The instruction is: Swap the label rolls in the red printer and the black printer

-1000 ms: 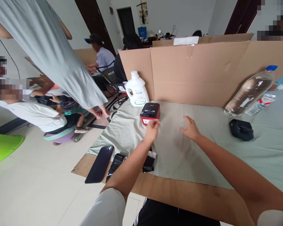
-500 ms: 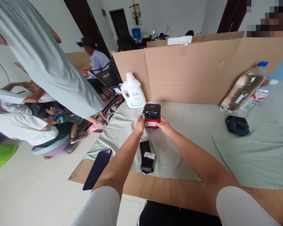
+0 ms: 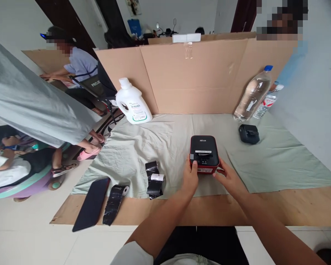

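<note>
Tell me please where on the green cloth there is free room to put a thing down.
Widest bare patch: right front of the cloth, between the small black device and the cardboard edge. Another: the middle, between the white jug and the red-black printer. Crowded: front left, with the black rolls and phone, and at the printer, held by the left hand and right hand.

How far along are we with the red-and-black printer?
Done: the printer sits on the green cloth near the front edge, lid shut. In hand: left hand and right hand grip its sides. Left: the paper rolls lie untouched beside it, none loaded.
</note>
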A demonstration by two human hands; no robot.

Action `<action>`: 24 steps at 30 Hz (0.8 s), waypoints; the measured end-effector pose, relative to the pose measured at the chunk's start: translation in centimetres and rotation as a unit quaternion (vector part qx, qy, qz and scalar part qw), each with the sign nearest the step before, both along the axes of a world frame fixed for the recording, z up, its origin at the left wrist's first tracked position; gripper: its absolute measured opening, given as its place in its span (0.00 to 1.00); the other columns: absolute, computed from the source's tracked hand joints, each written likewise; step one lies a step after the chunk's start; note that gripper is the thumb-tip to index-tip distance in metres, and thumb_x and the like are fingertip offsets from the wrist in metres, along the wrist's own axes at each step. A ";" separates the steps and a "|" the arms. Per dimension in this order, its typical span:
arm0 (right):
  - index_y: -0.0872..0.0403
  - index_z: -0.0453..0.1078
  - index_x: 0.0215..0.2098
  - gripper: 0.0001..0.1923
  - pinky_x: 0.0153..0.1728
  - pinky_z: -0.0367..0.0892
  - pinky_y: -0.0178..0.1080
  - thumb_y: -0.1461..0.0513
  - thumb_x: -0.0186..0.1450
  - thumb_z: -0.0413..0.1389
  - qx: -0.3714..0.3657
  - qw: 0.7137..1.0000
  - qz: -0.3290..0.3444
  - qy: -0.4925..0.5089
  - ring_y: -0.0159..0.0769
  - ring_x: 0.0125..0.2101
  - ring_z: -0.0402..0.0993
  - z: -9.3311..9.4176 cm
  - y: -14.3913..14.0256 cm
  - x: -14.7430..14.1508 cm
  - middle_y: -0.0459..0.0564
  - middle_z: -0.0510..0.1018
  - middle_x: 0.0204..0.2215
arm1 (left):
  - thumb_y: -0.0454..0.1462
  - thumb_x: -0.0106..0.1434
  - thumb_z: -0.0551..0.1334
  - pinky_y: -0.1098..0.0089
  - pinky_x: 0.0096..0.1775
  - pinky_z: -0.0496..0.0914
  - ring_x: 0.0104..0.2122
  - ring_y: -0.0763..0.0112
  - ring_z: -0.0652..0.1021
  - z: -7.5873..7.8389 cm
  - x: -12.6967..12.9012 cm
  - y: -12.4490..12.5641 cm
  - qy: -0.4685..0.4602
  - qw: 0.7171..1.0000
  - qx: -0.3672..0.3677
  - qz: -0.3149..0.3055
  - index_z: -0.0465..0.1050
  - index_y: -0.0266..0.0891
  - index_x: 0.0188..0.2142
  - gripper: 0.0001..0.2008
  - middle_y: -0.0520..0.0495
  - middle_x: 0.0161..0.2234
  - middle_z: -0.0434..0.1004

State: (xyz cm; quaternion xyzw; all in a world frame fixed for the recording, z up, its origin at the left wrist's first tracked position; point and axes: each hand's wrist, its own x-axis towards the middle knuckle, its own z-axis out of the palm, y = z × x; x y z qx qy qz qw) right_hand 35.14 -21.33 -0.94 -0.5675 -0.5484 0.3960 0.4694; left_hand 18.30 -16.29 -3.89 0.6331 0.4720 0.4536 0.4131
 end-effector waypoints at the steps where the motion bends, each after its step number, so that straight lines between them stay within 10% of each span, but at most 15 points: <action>1: 0.46 0.52 0.66 0.40 0.54 0.67 0.55 0.49 0.60 0.59 -0.005 1.000 -0.006 -0.008 0.48 0.58 0.65 -0.4 -0.5 0.2 0.55 0.63 0.63 | 0.49 0.71 0.44 0.54 0.63 0.59 0.65 0.60 0.59 0.2 0.2 -0.5 -0.013 0.999 -0.029 0.011 0.47 0.43 0.67 0.28 0.41 0.67 0.53; 11: 0.47 0.54 0.65 0.31 0.59 0.59 0.56 0.48 0.67 0.50 0.165 0.976 -0.115 -0.088 0.47 0.62 0.56 0.1 1.7 -0.9 0.54 0.60 0.64 | 0.48 0.68 0.52 0.59 0.65 0.52 0.66 0.61 0.57 2.7 -1.0 1.6 -0.127 0.979 -0.147 0.056 0.57 0.44 0.62 0.26 0.45 0.66 0.57; 18: 0.49 0.75 0.34 0.09 0.48 0.66 0.51 0.59 0.66 0.52 0.341 0.914 -0.135 -0.173 0.43 0.45 0.70 -0.2 3.3 -2.2 0.49 0.76 0.32 | 0.35 0.54 0.58 0.60 0.66 0.45 0.69 0.58 0.44 1.7 -2.5 7.2 -0.182 0.959 -0.066 -0.206 0.66 0.46 0.59 0.31 0.57 0.70 0.41; 24: 0.51 0.72 0.29 0.04 0.51 0.63 0.53 0.59 0.61 0.58 0.317 0.902 -0.197 -0.216 0.45 0.50 0.65 -1.6 3.1 -2.8 0.53 0.70 0.47 | 0.32 0.48 0.56 0.60 0.66 0.46 0.69 0.59 0.43 0.9 -2.2 7.0 -0.208 0.955 -0.075 -0.198 0.72 0.45 0.52 0.30 0.59 0.70 0.43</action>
